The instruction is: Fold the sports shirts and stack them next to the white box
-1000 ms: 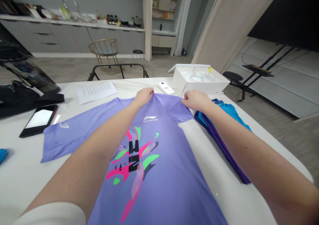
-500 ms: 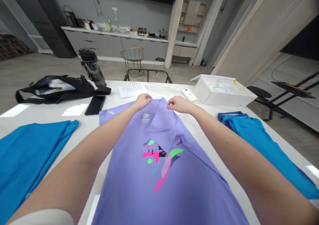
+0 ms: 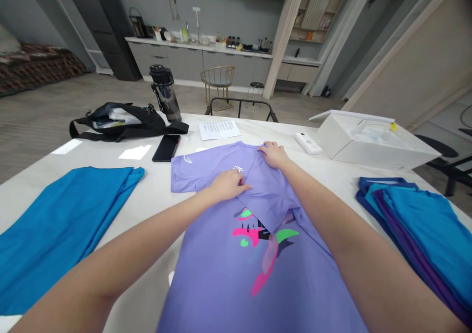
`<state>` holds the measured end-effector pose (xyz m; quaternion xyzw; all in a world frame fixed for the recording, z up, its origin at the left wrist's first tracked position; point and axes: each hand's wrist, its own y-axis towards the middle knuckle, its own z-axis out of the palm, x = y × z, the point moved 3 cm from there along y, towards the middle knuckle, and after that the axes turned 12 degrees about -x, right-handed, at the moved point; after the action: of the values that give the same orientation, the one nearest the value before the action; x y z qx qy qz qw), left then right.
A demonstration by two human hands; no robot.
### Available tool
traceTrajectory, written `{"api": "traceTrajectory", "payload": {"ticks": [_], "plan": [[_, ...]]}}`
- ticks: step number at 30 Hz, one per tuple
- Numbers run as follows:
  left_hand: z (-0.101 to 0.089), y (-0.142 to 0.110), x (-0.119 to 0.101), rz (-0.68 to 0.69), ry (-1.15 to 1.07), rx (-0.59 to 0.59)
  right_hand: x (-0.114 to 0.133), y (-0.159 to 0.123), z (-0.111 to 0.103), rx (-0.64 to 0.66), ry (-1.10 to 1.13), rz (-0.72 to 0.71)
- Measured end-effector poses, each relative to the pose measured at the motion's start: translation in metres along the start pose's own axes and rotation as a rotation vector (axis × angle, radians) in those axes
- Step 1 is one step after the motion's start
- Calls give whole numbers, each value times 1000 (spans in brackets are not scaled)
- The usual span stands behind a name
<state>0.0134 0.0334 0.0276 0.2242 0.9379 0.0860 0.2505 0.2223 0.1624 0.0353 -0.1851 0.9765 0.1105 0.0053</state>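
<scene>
A lilac T-shirt (image 3: pixel 228 264) with a pink, green and black print lies in front of me, its right shoulder side folded inward over the chest. Over the chest, beside the small white logo and the folded flap, is my left hand (image 3: pixel 229 184); its thumb is apart from the bent fingers. My right hand (image 3: pixel 275 155) rests on the shirt's top right edge by the collar, fingers slightly spread on the fabric. What lies under its palm is hidden. The shirt's left sleeve is spread out flat.
Folded blue cloth (image 3: pixel 70 220) lies at left, and a stack of blue and purple garments (image 3: pixel 424 225) at right. Along the far side are a black bag (image 3: pixel 121 121), a bottle (image 3: pixel 165 94), a phone (image 3: pixel 166 148), a printed sheet (image 3: pixel 219 130), a white device (image 3: pixel 308 143) and an open white box (image 3: pixel 368 141).
My left hand has come off the collar and moved down onto the chest. My right hand has gone from a pinch to fingers laid on the fabric. The view has turned left.
</scene>
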Motion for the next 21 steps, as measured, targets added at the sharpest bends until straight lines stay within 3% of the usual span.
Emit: {"api": "traceTrajectory", "payload": {"ticks": [3, 6, 9, 13, 17, 21], "plan": [[8, -8, -13, 0, 19, 1, -4, 0, 3, -57, -37, 29], [11, -11, -18, -114, -34, -23, -10, -2, -1, -95, -42, 45], [4, -4, -23, -277, -281, -133, -19, -2, -13, -135, -31, 122], [-21, 29, -24, -416, -745, -352, -35, 7, -35, -187, -4, 293], [-47, 73, 11, -606, -937, -407, -42, 26, -42, -180, 1, 350], [-44, 89, 82, -873, -694, -247, -36, 36, -17, -118, -7, 348]]}}
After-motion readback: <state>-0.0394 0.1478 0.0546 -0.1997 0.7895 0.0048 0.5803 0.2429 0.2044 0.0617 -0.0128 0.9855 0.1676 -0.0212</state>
